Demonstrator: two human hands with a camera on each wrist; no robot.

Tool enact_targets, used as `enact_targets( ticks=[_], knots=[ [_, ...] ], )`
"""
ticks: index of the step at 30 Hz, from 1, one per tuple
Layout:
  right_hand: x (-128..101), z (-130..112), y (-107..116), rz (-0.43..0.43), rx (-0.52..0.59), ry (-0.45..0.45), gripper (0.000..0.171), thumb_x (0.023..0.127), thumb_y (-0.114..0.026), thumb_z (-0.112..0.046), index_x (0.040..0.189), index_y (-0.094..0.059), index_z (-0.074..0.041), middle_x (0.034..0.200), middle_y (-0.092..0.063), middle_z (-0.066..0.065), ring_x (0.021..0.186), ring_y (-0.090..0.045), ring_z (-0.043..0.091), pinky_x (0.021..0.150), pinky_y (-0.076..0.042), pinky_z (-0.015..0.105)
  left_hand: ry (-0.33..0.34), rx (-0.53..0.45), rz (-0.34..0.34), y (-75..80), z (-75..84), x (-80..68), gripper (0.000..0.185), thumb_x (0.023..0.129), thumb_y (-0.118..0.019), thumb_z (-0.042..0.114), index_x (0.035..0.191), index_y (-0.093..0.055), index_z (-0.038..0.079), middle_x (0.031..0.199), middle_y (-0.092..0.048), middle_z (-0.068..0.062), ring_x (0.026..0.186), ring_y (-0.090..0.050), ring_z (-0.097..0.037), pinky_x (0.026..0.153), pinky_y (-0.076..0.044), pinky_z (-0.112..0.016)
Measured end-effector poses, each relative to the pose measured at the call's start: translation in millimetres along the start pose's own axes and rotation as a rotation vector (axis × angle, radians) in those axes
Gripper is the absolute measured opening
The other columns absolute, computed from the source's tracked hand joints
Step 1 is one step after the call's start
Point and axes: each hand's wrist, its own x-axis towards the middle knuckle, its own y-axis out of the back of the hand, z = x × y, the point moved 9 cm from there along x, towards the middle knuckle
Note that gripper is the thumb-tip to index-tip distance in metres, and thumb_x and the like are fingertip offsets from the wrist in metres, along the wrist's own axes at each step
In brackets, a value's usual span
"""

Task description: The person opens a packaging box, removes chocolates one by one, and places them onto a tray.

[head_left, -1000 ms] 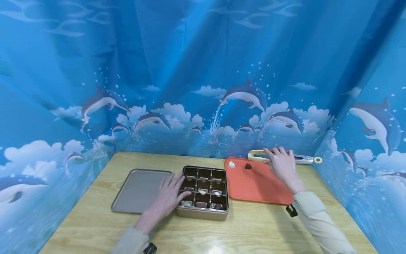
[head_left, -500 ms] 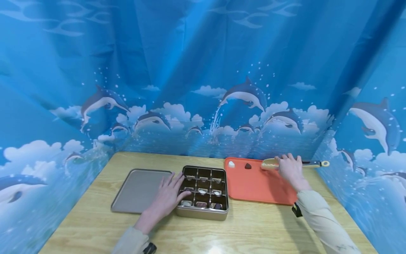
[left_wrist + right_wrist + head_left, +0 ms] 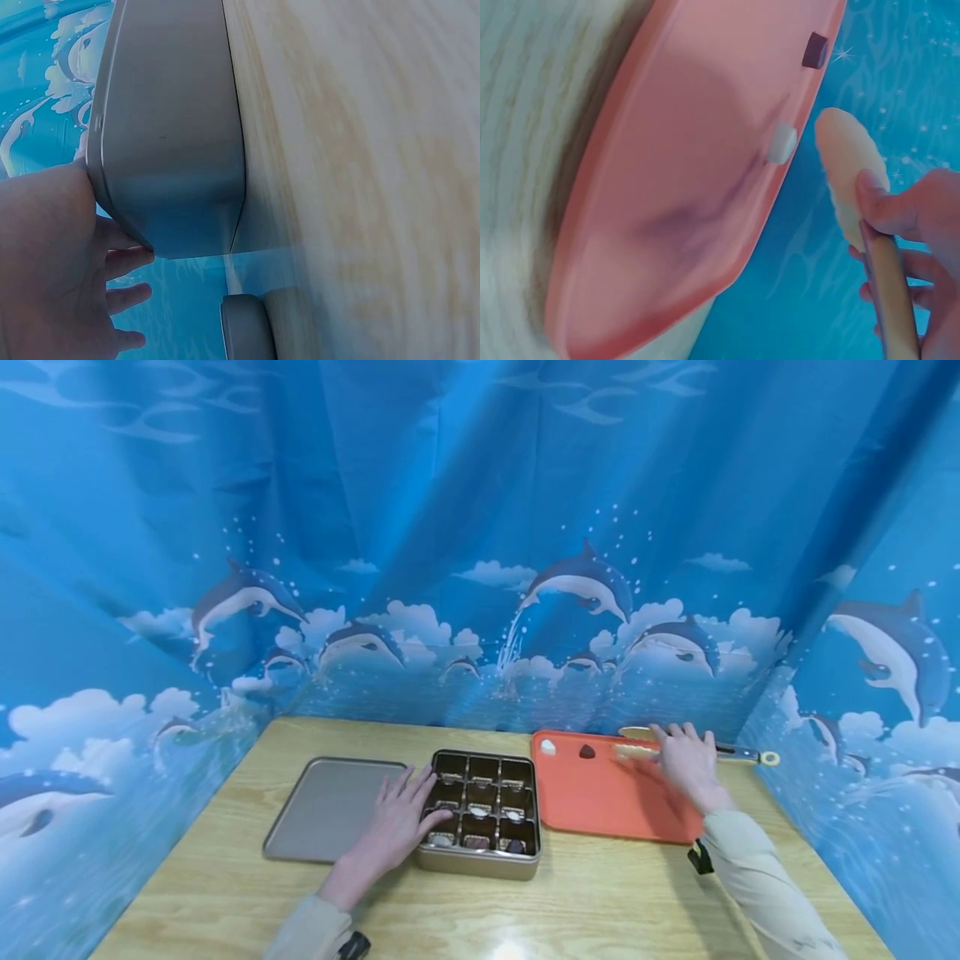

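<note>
My right hand (image 3: 687, 764) grips a pair of tongs (image 3: 850, 169) with cream tips and metal arms, over the far edge of the orange tray (image 3: 600, 802). In the head view the two tips stand slightly apart. On the tray lie a white chocolate (image 3: 548, 747) and a dark chocolate (image 3: 587, 752). The right wrist view has a white piece (image 3: 782, 144) close to the tongs. My left hand (image 3: 399, 817) rests with spread fingers on the left rim of a divided metal tin (image 3: 480, 864). Chocolates sit in several of its compartments; the hand partly covers the left ones.
A flat grey-brown lid (image 3: 330, 810) lies left of the tin on the wooden table (image 3: 585, 902). Behind the table hangs a blue dolphin-print curtain (image 3: 420, 568), close to the tongs and the tray's far edge.
My right hand has moved right with the tongs. Their tips came together half a second ago and now stand slightly apart. The left hand has stayed on the tin.
</note>
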Motion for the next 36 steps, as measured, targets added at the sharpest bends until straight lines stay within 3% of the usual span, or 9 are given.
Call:
enact_targets(
  ticks=[7, 16, 23, 36],
  knots=[
    [0, -25, 32, 0.192, 0.016, 0.080, 0.058, 0.087, -0.080, -0.024, 0.139, -0.060, -0.007, 0.114, -0.066, 0.022, 0.105, -0.053, 0.042, 0.078, -0.040, 0.060, 0.008, -0.037, -0.016, -0.5, -6.5, 0.7, 0.074, 0.102, -0.050, 0.052, 0.153, -0.039, -0.001, 0.163, -0.030, -0.016, 0.152, -0.021, -0.042, 0.122, -0.014, -0.065],
    [3, -77, 74, 0.314, 0.035, 0.180, 0.059, 0.086, -0.081, -0.022, 0.140, -0.060, -0.011, 0.117, -0.068, 0.016, 0.107, -0.056, 0.038, 0.081, -0.043, 0.057, -0.026, -0.089, -0.044, 3.3, -10.6, -5.3, 0.074, 0.103, -0.051, 0.049, 0.156, -0.032, 0.001, 0.165, -0.023, -0.015, 0.152, -0.018, -0.042, 0.120, -0.014, -0.068],
    [-1, -132, 99, 0.346, 0.009, 0.288, 0.059, 0.087, -0.081, -0.024, 0.142, -0.060, -0.015, 0.120, -0.068, 0.011, 0.108, -0.058, 0.034, 0.083, -0.046, 0.055, -0.053, -0.056, -0.053, 4.2, -10.9, -13.0, 0.078, 0.102, -0.052, 0.050, 0.159, -0.027, 0.005, 0.166, -0.019, -0.011, 0.153, -0.015, -0.042, 0.120, -0.010, -0.070],
    [-10, -254, 120, 0.292, -0.069, 0.661, 0.054, 0.088, -0.079, -0.036, 0.138, -0.064, -0.022, 0.118, -0.069, 0.000, 0.105, -0.058, 0.024, 0.081, -0.046, 0.043, -0.062, -0.008, -0.050, 4.9, -7.5, -15.8, 0.077, 0.102, -0.052, 0.051, 0.159, -0.028, 0.006, 0.166, -0.021, -0.009, 0.153, -0.016, -0.042, 0.120, -0.009, -0.069]
  ],
)
